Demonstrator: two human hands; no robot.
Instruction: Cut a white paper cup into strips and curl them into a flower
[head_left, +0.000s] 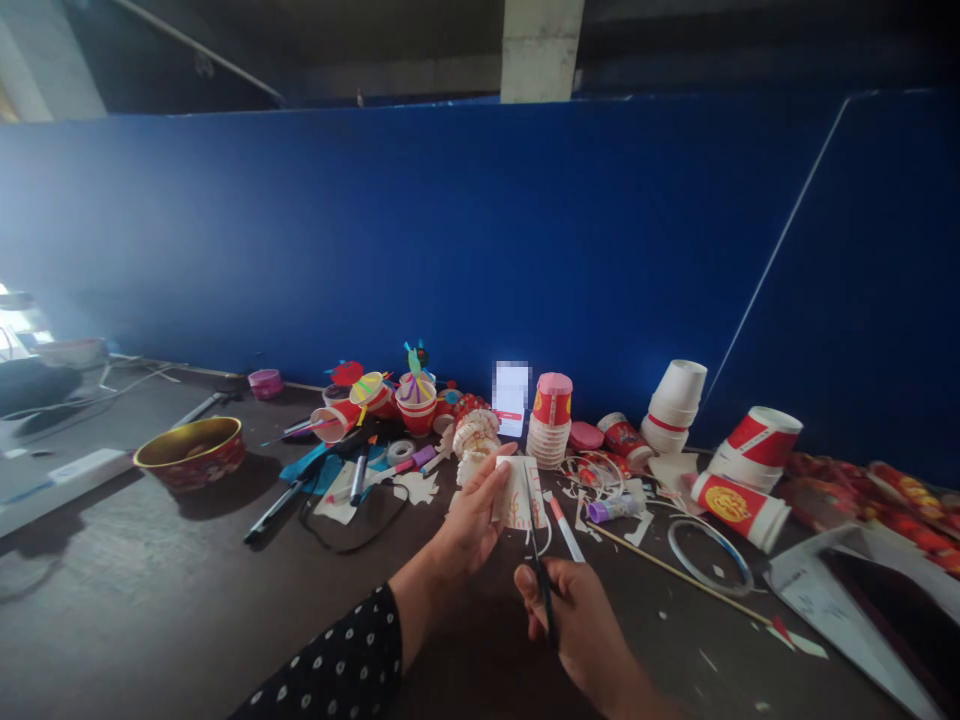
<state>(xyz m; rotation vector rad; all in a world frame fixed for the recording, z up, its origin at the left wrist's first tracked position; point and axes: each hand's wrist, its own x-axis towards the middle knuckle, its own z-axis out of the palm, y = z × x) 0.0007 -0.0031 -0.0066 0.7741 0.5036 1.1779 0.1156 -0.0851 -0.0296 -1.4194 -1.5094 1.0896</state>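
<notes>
My left hand (472,515) is closed on the left edge of a piece of white paper (516,500) with red and yellow markings. Black-handled scissors (546,596) are in my right hand (574,610), fingers wrapped round the handles. The scissor blades point up and away from me and lie against the right part of the paper. Just right of the blades, a white marker with a red tip (566,530) lies on the dark table (375,620). Behind the paper stand a lit phone (512,395) and a stack of paper cups with a pink top (553,420).
A gold-rimmed bowl (191,455) sits at the left. Markers, a tape roll (400,452) and decorated cups (416,408) lie left of my hands. Rightward are paper scraps, a thin stick (675,570), a coil (709,555), cup stacks (757,448) and a clear folder (847,590).
</notes>
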